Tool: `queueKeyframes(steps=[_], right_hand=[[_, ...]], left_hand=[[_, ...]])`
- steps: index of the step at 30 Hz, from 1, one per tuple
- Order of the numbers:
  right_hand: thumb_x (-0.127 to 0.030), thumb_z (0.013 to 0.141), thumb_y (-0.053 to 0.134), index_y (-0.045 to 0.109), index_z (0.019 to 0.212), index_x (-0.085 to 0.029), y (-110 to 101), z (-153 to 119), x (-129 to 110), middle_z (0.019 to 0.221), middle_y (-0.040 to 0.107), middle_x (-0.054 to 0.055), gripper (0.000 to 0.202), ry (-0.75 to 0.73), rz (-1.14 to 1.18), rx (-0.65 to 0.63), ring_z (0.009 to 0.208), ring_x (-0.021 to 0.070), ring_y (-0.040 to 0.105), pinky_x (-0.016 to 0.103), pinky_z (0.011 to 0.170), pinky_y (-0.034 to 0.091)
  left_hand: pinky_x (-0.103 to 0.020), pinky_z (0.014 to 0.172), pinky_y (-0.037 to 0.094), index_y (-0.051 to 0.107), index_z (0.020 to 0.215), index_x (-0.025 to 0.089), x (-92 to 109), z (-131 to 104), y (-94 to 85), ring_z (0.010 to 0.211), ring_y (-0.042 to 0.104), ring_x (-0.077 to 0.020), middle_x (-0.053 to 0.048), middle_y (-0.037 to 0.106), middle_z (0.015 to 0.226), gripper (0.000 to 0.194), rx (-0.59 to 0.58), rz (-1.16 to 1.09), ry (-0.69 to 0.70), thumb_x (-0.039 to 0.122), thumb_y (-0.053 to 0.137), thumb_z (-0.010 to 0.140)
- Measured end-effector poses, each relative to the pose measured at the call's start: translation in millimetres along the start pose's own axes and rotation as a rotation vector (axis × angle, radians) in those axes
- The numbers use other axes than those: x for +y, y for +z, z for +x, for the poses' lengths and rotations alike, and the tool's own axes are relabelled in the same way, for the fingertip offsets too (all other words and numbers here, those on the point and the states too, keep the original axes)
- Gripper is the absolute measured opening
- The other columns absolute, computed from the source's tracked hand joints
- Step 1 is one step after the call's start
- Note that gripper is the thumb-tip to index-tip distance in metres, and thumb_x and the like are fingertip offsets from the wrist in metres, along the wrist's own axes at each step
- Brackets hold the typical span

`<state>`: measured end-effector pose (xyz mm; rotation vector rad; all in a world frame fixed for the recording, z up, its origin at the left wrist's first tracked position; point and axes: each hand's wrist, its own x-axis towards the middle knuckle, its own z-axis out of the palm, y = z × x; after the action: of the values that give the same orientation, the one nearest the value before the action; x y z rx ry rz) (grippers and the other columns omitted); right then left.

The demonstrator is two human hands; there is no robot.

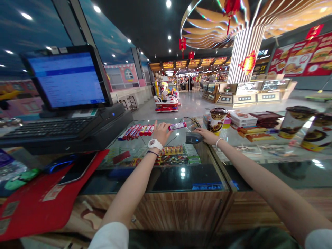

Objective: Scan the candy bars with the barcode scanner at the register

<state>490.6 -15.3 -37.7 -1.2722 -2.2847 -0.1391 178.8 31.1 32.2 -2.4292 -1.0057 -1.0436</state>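
My left hand [162,133], with a white watch on its wrist, is closed on one end of a candy stick pack [177,126] in a purple-red wrapper. The pack's other end points right, toward a dark barcode scanner [194,138] with a small blue light. My right hand [206,135] is wrapped round the scanner, just above the glass counter [178,180]. Left of my left hand, a row of similar candy packs [137,131] in red, blue and yellow wrappers lies on the glass.
A screen [67,77] and keyboard [49,128] stand at the left, above a phone [77,168] on a red mat [54,207]. Dove cups [218,120], white boxes [243,119] and chocolate bars [255,133] occupy the right side. Wrapped sweets [172,155] show beneath the glass.
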Motion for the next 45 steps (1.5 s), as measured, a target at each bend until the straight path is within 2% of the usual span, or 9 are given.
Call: queueKeyframes(steps=[4,10,15,19,23,28,34,45], right_hand=[[-0.001,0.076,0.05,0.055,0.137,-0.017,-4,2,-9,0.131,0.057,0.016,0.063,-0.005,-0.003,0.009,0.125,0.0297,0.055,0.053,0.108,0.045],[-0.018,0.084,0.054,0.043,0.144,-0.021,-12,10,-28,0.133,0.05,0.015,0.061,0.01,0.136,0.176,0.125,0.031,0.053,0.054,0.11,0.043],[-0.042,0.091,0.057,0.052,0.131,-0.02,-16,18,-46,0.127,0.054,0.014,0.046,0.057,0.237,0.311,0.125,0.0324,0.051,0.055,0.112,0.038],[-0.058,0.092,0.053,0.052,0.129,-0.019,-22,21,-62,0.128,0.057,0.014,0.054,0.103,0.351,0.396,0.123,0.0307,0.051,0.052,0.112,0.038],[-0.067,0.089,0.051,0.051,0.132,-0.019,-31,19,-75,0.13,0.058,0.013,0.064,0.123,0.426,0.427,0.123,0.0304,0.052,0.048,0.11,0.039],[-0.061,0.091,0.051,0.055,0.129,-0.02,-36,18,-86,0.122,0.062,0.011,0.056,0.12,0.4,0.361,0.118,0.0309,0.054,0.048,0.105,0.042],[-0.051,0.092,0.052,0.061,0.112,-0.019,-34,19,-99,0.105,0.065,0.009,0.04,0.078,0.273,0.253,0.097,0.0268,0.061,0.041,0.089,0.049],[-0.049,0.092,0.053,0.061,0.111,-0.02,-30,18,-103,0.107,0.067,0.01,0.035,0.139,0.142,0.193,0.095,0.028,0.064,0.039,0.084,0.05]], left_hand=[[-0.056,0.123,0.021,0.066,0.111,0.025,-5,0,1.2,0.102,0.064,-0.0246,-0.003,0.068,0.099,0.021,-0.015,0.019,-0.032,0.031,0.064,0.09],[-0.056,0.124,0.017,0.066,0.112,0.026,-13,0,1.6,0.106,0.063,-0.0262,-0.004,0.069,0.104,0.022,-0.03,0.02,-0.11,0.032,0.062,0.091],[-0.054,0.124,0.017,0.065,0.112,0.026,-16,-1,2.6,0.107,0.063,-0.026,-0.004,0.069,0.105,0.023,-0.028,0.026,-0.125,0.032,0.063,0.09],[-0.054,0.124,0.018,0.065,0.113,0.025,-17,0,1.8,0.107,0.063,-0.0258,-0.005,0.07,0.106,0.024,-0.028,0.033,-0.142,0.032,0.064,0.09],[-0.054,0.123,0.019,0.066,0.111,0.026,-16,0,0.2,0.107,0.063,-0.026,-0.004,0.07,0.105,0.022,-0.028,0.04,-0.161,0.031,0.064,0.09],[-0.054,0.124,0.017,0.066,0.11,0.026,-16,-1,-0.2,0.107,0.063,-0.0263,-0.005,0.069,0.105,0.021,-0.03,0.055,-0.158,0.031,0.064,0.09],[-0.054,0.124,0.016,0.065,0.109,0.026,-18,-1,0.8,0.107,0.063,-0.026,-0.005,0.069,0.105,0.02,-0.023,0.044,-0.154,0.031,0.064,0.09],[-0.052,0.123,0.02,0.064,0.108,0.026,-22,-3,-4.1,0.106,0.063,-0.0247,-0.005,0.069,0.105,0.02,-0.027,0.061,-0.213,0.03,0.066,0.089]])
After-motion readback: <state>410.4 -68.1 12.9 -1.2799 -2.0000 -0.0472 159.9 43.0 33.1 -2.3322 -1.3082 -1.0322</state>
